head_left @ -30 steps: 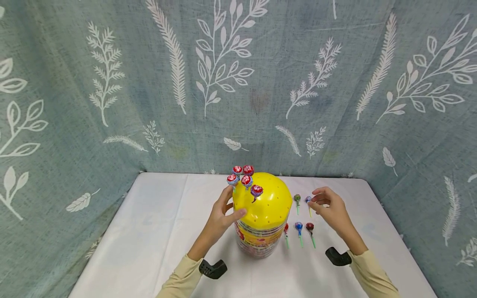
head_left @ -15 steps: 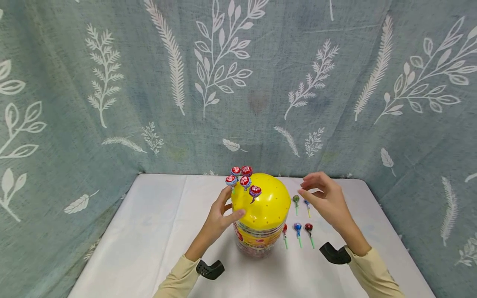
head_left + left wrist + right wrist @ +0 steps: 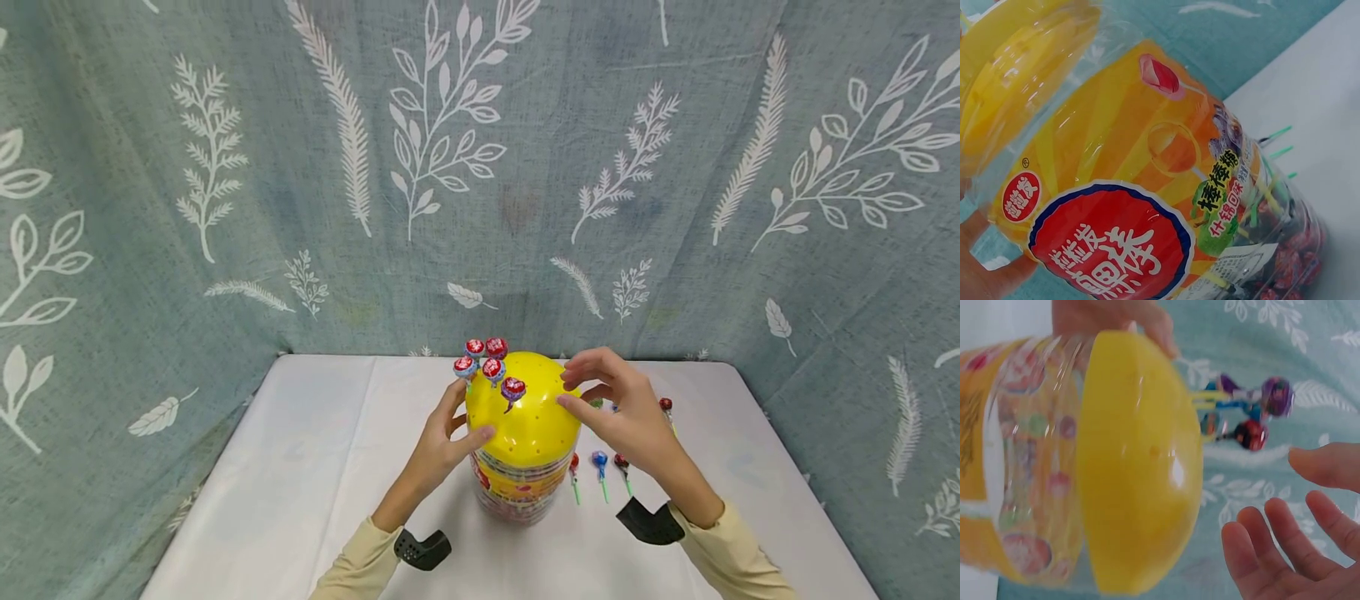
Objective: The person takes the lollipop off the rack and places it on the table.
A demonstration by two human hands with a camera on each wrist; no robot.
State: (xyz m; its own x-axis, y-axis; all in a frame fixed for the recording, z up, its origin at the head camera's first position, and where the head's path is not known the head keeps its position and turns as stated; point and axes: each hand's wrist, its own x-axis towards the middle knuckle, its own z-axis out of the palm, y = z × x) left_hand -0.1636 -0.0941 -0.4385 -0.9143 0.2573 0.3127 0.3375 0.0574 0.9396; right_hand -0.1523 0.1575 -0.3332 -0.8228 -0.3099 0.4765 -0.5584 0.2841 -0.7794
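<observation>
My left hand (image 3: 442, 437) grips the domed yellow plastic lid (image 3: 538, 419); my relaxed, unoccupied right hand (image 3: 626, 408) hovers near it.

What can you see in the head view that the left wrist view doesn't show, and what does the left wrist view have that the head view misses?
Only the head view shows the right hand, held near the lid, and the red-topped heads of the lollipops standing on it. Only the left wrist view shows the large red circle on the label face-on, with its white characters clear. Both share the yellow lid, the clear jar, part of the left hand, the white table and the patterned cloth.
</observation>
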